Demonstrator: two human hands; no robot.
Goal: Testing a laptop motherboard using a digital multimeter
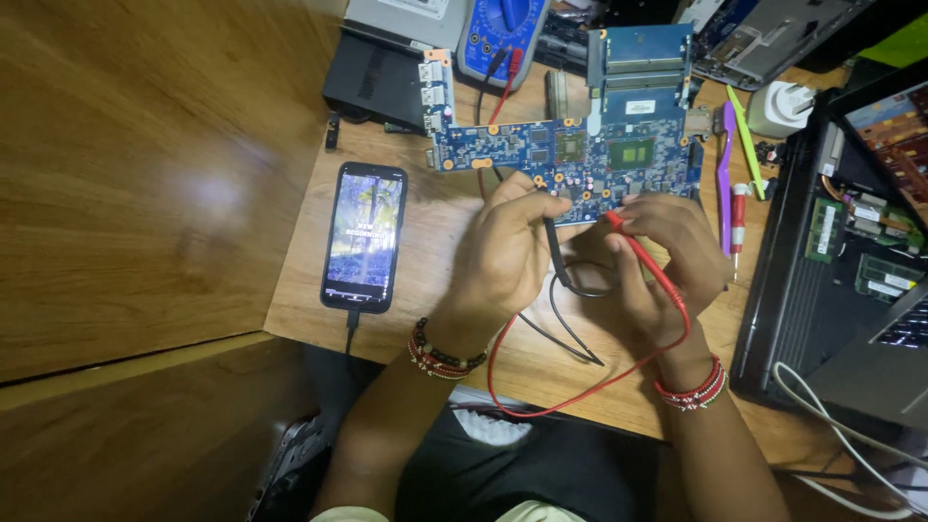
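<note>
Motherboard [580, 159], blue, lies on wood bench just past fingertips. L hand [503, 256] pinches black probe [553, 246]; R hand [667, 256] pinches red probe [638, 246], tips touching board's near edge. Multimeter [503, 34] beyond.

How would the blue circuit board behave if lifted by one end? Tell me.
The blue circuit board looks thin and flat, so it is probably light and fairly stiff, flexing only slightly. Its bare chips and connectors suggest that it is fragile. It is unlikely to roll or tip, though on the smooth wooden desk it may slide when pushed.
</note>
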